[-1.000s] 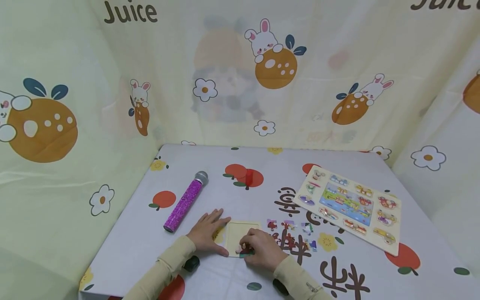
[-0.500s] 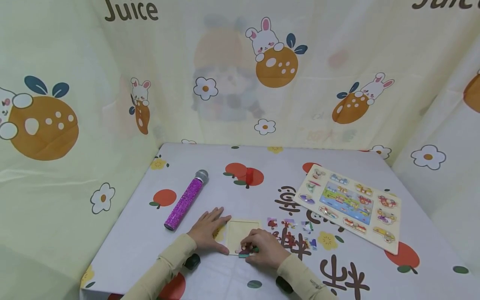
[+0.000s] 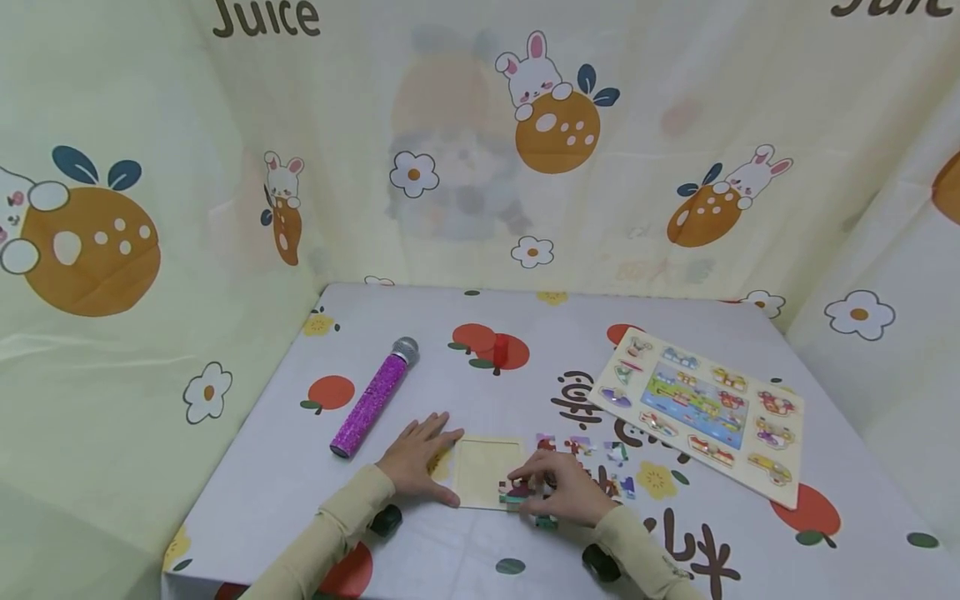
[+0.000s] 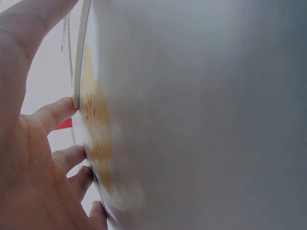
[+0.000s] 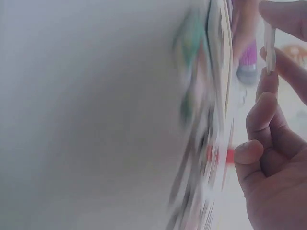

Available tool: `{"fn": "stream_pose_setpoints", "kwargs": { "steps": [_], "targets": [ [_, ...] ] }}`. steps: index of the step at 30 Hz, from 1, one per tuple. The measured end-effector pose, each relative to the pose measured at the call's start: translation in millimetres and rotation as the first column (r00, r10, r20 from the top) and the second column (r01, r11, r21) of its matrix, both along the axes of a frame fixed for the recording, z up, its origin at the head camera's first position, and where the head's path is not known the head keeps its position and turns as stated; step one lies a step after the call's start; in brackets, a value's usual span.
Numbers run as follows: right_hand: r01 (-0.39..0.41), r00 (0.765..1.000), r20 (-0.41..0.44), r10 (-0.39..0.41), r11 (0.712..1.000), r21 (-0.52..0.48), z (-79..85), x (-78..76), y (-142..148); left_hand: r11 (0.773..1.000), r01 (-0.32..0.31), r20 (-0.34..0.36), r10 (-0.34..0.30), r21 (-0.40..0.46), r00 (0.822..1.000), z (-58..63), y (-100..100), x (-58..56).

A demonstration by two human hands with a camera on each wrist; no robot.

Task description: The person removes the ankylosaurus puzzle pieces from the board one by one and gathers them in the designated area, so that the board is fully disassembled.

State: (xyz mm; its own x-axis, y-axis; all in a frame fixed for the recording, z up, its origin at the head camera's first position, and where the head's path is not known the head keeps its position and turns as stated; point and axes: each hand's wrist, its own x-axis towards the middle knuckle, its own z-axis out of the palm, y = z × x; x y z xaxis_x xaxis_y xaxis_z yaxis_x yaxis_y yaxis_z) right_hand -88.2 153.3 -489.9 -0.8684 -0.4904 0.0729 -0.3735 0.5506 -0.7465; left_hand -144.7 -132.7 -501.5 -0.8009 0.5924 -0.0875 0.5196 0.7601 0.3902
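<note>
A shallow square wooden puzzle tray lies near the front of the table. My left hand spreads its fingers along the tray's left edge, and in the left wrist view the fingertips meet that edge. My right hand pinches a jigsaw piece between thumb and fingers over the tray's lower right corner. In the right wrist view the piece shows edge-on, pale and thin. Another jigsaw piece lies just below the right hand. Several more jigsaw pieces lie right of the tray, some hidden by that hand.
A glittery purple microphone lies left of the tray, behind the left hand. A large wooden picture puzzle board lies at an angle at the right. Printed curtains enclose the table's back and sides.
My right hand has shifted right with the jigsaw piece, towards the tray's lower right corner. Another piece now shows below that hand. The left hand stays at the tray's edge.
</note>
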Motion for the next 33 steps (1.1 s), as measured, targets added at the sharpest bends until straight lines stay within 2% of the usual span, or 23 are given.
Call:
{"fn": "stream_pose_setpoints", "kwargs": {
  "steps": [5, 12, 19, 25, 33],
  "targets": [
    [0.050, 0.999, -0.006, -0.050, 0.998, -0.025, 0.7, 9.3, 37, 1.000, 0.004, 0.003, -0.004, 0.010, 1.000, -0.2, -1, -0.2],
    [0.096, 0.995, 0.002, -0.096, 0.995, 0.009, 0.3, 22.4, 73, 1.000, -0.003, -0.001, 0.003, 0.003, 1.000, -0.1, -1, -1.3],
    [0.060, 0.998, 0.004, -0.060, 0.995, 0.081, -0.8, 31.9, 79, 1.000, -0.010, 0.011, 0.009, 0.010, 1.000, -1.2, 0, 0.1],
    [0.037, 0.999, -0.042, -0.032, 0.991, 0.125, -0.5, 33.4, 78, 1.000, -0.007, 0.009, 0.007, 0.009, 1.000, 0.3, 0, 1.5],
    [0.047, 0.999, -0.006, -0.047, 0.985, 0.166, 0.2, 31.8, 81, 1.000, -0.005, 0.012, 0.005, 0.008, 1.000, 3.8, 2, 1.7]
  ]
}}
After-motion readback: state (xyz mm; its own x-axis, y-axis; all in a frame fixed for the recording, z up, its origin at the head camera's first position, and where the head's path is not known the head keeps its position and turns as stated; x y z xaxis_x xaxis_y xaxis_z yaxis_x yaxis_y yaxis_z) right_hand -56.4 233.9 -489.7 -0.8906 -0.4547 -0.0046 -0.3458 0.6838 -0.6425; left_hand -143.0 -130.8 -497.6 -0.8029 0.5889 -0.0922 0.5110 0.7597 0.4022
